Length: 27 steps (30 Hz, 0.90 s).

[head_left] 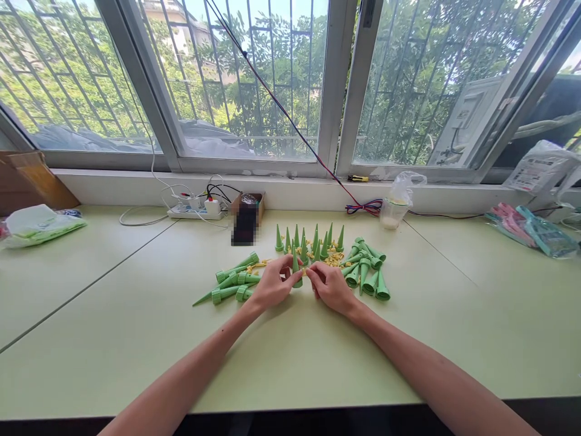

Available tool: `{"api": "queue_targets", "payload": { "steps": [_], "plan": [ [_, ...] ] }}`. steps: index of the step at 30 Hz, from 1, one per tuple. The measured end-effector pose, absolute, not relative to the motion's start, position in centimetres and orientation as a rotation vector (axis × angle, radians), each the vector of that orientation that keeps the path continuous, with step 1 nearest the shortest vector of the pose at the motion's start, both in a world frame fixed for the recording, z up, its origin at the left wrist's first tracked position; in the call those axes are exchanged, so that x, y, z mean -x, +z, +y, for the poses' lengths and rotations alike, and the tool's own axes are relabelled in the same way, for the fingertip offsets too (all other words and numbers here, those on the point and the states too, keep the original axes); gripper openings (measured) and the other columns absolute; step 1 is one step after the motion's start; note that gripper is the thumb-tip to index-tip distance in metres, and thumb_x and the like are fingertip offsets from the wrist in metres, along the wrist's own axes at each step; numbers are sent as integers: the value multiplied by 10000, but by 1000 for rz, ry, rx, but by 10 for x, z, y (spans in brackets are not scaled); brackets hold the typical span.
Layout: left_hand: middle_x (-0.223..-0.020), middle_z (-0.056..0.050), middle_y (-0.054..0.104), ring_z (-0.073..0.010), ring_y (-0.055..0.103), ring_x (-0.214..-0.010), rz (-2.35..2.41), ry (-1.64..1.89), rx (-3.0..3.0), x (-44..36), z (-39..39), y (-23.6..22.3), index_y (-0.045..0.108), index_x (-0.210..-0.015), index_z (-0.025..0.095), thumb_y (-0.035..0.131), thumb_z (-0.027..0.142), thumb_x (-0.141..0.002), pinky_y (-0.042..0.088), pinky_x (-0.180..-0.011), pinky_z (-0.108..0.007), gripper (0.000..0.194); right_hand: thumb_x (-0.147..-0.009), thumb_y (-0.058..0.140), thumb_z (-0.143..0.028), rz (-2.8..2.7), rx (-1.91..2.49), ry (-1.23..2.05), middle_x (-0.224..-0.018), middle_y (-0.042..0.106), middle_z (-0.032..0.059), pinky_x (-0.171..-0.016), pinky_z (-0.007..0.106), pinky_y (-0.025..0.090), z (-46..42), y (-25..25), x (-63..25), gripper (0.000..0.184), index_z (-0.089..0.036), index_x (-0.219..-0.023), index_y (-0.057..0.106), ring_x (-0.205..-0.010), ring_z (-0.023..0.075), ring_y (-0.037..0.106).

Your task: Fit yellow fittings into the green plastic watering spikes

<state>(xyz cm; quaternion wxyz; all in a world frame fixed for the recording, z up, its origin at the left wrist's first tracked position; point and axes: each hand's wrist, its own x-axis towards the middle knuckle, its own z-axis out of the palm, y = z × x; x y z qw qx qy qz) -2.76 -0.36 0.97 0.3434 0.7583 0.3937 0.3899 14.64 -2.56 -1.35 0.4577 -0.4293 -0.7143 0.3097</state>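
Note:
My left hand [271, 283] is closed in a pinch on a green cone spike [296, 270], which stands point up on the pale green table [136, 327]. My right hand [330, 286] is closed in a pinch on a small yellow piece [304, 272] right beside that cone. Just behind my hands several green cones [308, 241] stand upright in a cluster. Small yellow pieces [334, 258] lie scattered among them. A pile of green spikes [233, 281] lies flat to the left of my left hand. Another pile of green spikes [368, 269] lies to the right of my right hand.
A white power strip [195, 211] with plugs and cables sits by the window sill, a dark boxed device [247, 221] next to it. A clear cup in a bag [394, 209] stands at the back right. Plastic bags lie far left [39, 224] and far right [531, 230].

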Motion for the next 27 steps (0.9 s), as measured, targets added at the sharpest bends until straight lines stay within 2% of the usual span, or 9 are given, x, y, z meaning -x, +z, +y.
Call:
{"api": "queue_targets", "payload": {
  "steps": [4,9,12,17,23,27],
  "plan": [
    [-698,28,467,-86,405,-548,1013,1020,-1968,27,-4,10,568,-894,165,618,318,-803,370,-487,-197,185,-961,434,-415,-1769,1075,739,-506,523,-43,-487,235,420,-26,-13,-146,326,-191,-752,543,-400,107,505],
    [-695,27,477,-87,407,-543,1026,1038,-1974,27,-4,11,570,-896,168,590,350,-826,369,-491,-202,197,-919,509,-391,-1769,1077,680,-687,594,-1,-498,235,443,-27,-10,-146,226,-177,-931,580,-499,116,550],
    [-703,27,476,-84,402,-543,1014,1047,-1961,26,-4,13,571,-890,169,604,360,-815,363,-488,-201,208,-908,521,-363,-1780,1054,677,-729,596,8,-497,233,449,-27,-10,-146,201,-177,-953,580,-525,118,557],
    [-693,29,464,-84,387,-544,996,1045,-1950,27,-5,13,573,-889,169,614,364,-807,360,-479,-195,216,-931,478,-361,-1783,1052,711,-640,576,-6,-503,236,438,-26,-10,-147,217,-179,-865,577,-503,121,538],
    [-740,4,518,-88,427,-556,980,1022,-1944,26,-5,10,586,-895,160,617,380,-808,391,-485,-201,239,-954,435,-454,-1803,1104,701,-493,516,-31,-495,240,401,-26,-10,-148,380,-192,-693,527,-438,117,480],
    [-771,-3,541,-91,449,-568,976,1009,-1945,26,-6,11,580,-892,160,619,373,-809,396,-493,-204,233,-969,406,-458,-1800,1093,702,-474,502,-31,-540,249,417,-26,-11,-148,446,-192,-623,496,-428,109,471]
  ]
}}
